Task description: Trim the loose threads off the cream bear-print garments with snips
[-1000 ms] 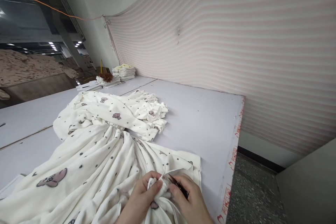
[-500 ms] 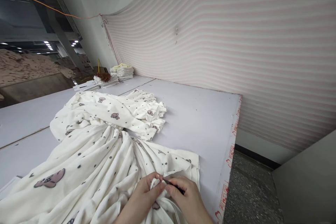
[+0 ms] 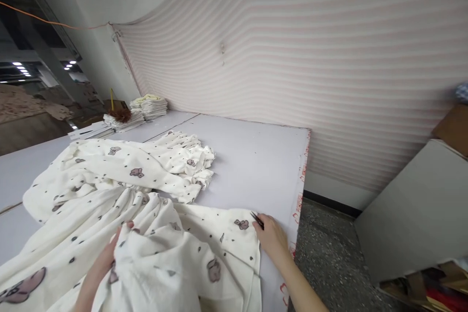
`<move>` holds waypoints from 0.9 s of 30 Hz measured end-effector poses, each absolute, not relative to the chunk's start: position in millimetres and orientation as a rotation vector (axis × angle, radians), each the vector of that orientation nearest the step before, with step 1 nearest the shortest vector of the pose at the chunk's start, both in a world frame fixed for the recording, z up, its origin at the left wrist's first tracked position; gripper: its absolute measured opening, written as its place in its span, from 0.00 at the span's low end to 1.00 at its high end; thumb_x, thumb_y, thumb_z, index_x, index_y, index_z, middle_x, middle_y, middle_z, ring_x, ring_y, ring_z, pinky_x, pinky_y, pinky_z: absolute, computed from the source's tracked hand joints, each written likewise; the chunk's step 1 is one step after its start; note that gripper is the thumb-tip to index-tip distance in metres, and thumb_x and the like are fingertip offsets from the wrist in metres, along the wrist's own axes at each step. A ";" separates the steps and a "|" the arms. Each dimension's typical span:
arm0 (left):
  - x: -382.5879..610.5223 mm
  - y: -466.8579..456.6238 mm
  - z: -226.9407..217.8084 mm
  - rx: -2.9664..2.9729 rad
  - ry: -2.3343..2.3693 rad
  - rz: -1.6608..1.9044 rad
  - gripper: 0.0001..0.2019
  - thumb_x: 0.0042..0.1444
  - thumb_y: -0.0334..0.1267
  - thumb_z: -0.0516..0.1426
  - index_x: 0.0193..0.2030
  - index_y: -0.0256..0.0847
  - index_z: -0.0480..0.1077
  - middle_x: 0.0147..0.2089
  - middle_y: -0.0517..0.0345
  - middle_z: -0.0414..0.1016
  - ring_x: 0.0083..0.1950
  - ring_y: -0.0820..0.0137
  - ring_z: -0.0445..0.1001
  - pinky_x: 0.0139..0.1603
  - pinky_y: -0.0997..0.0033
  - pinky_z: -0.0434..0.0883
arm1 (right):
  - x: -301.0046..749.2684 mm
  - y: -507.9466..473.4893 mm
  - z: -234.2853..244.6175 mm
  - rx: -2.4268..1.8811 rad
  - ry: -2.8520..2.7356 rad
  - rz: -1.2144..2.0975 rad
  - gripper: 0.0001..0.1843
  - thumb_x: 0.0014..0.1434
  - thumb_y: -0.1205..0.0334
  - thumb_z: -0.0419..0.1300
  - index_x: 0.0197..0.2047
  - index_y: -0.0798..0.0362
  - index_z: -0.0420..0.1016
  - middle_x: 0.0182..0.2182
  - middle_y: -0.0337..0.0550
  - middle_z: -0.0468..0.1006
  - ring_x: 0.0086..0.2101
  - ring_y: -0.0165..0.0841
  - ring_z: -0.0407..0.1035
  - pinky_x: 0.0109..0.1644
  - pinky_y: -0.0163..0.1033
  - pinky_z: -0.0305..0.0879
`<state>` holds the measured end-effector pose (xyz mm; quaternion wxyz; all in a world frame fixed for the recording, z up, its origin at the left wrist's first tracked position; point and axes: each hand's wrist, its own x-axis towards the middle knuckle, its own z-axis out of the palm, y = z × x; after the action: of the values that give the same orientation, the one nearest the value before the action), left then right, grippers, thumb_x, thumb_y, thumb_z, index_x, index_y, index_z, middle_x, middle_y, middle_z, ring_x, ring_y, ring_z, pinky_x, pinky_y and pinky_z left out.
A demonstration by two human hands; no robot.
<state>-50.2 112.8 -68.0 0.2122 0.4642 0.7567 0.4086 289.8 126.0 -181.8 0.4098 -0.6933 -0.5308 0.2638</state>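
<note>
A white, bear-print gathered garment [image 3: 153,248] lies heaped over the near part of the table, with its ruffled end at the far side. My left hand [image 3: 109,253] is closed on a raised fold of it, the fingers partly hidden by the cloth. My right hand [image 3: 272,236] rests at the garment's right edge, close to the table's edge. In its fingers is a pair of small dark thread snips [image 3: 257,220], its pointed end toward the cloth; the rest is covered by the hand.
The pale table [image 3: 252,156] has red-printed tape along its right edge. Stacked folded cloths [image 3: 149,107] stand at its far left corner. A striped pink and white sheet [image 3: 256,68] hangs behind. To the right are speckled floor [image 3: 325,253] and a grey panel [image 3: 409,209].
My hands have moved apart: the left went left with a fold of cloth, the right moved up and right with the snips. The garment's right part is spread flatter, and the view has turned right.
</note>
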 end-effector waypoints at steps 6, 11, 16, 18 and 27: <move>14.9 90.8 -74.2 1.350 1.557 0.888 0.23 0.50 0.62 0.54 0.38 0.44 0.70 0.27 0.63 0.77 0.29 0.65 0.74 0.28 0.73 0.70 | 265.7 107.4 -167.3 -1.501 -1.317 0.684 0.11 0.59 0.59 0.52 0.40 0.52 0.72 0.37 0.48 0.75 0.40 0.42 0.69 0.45 0.41 0.62; 54.1 86.6 -84.8 1.442 1.343 0.757 0.21 0.48 0.51 0.62 0.46 0.43 0.72 0.38 0.57 0.80 0.40 0.61 0.76 0.37 0.72 0.72 | 213.2 76.1 -153.5 -1.269 -1.315 0.922 0.10 0.62 0.57 0.51 0.36 0.52 0.70 0.29 0.40 0.74 0.30 0.34 0.70 0.33 0.32 0.66; 48.0 87.5 -95.4 1.439 1.329 0.680 0.12 0.54 0.47 0.57 0.39 0.42 0.66 0.23 0.66 0.67 0.20 0.74 0.62 0.18 0.78 0.63 | 189.6 59.4 -159.7 -1.118 -1.259 1.038 0.08 0.61 0.57 0.53 0.34 0.51 0.70 0.28 0.38 0.74 0.28 0.33 0.70 0.32 0.32 0.64; 46.4 82.7 -99.3 1.536 1.398 0.764 0.09 0.57 0.46 0.53 0.36 0.42 0.64 0.24 0.66 0.63 0.19 0.75 0.59 0.17 0.78 0.61 | 198.6 59.3 -164.5 -1.214 -1.221 0.922 0.08 0.59 0.55 0.56 0.39 0.50 0.68 0.28 0.38 0.73 0.29 0.33 0.70 0.34 0.33 0.65; 42.3 66.3 -98.0 1.816 1.308 1.017 0.06 0.50 0.30 0.52 0.33 0.45 0.65 0.43 0.50 0.77 0.56 0.56 0.71 0.29 0.76 0.70 | 235.3 75.7 -149.7 -1.328 -1.339 0.782 0.08 0.58 0.62 0.53 0.35 0.52 0.73 0.31 0.42 0.78 0.32 0.35 0.72 0.36 0.33 0.67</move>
<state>42.3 66.3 -98.0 0.3350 0.6960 0.5015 0.3896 235.3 75.7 -149.7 0.5228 -0.5545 -0.5591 0.3265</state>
